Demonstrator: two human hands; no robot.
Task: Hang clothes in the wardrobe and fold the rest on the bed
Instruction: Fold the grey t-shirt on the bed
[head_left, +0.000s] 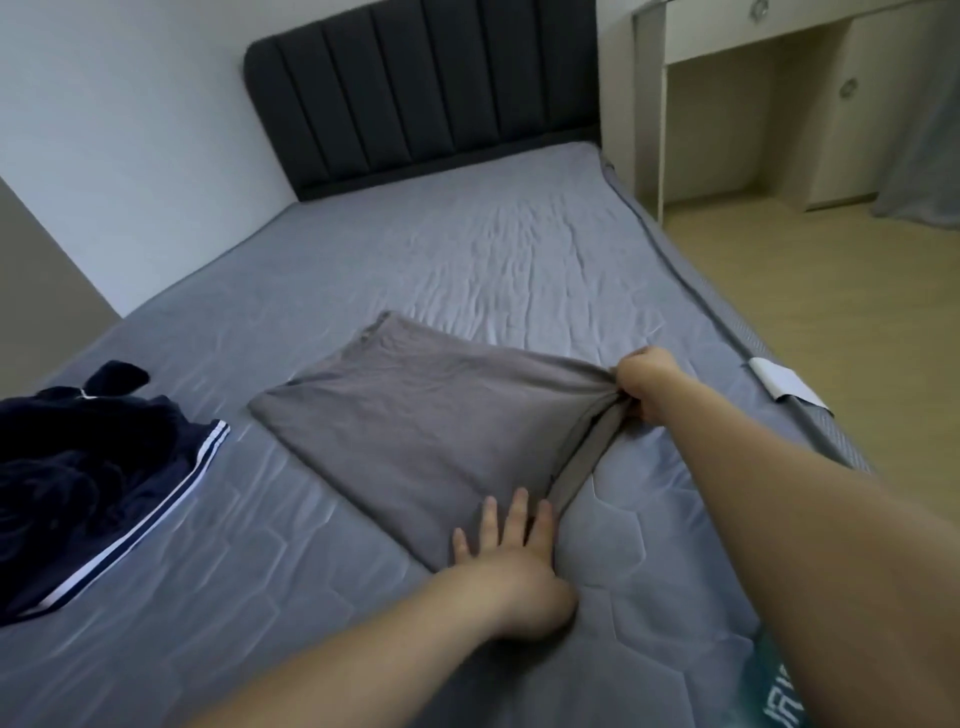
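- The grey garment lies flat on the bed, near the edge closest to the person, already laid into a rough square.
- The left hand is spread flat, fingers straight, pressing down the near corner of the cloth to pin it there.
- The right hand is curled tight, pinching a bunched fold at the garment's right corner and drawing it up off the mattress.
- That cloth looks thin and limp: it sags between the two hands and creases where it is gathered, so I'd say it weighs almost nothing and will not hold a shape by itself.
- Best hold, to my eye, is at corners or along an edge, one hand anchoring while the other carries the fold across; grabbed mid-panel, it would just bunch.
- A dark navy garment with white stripes sits crumpled at the left, well apart, not yet folded.
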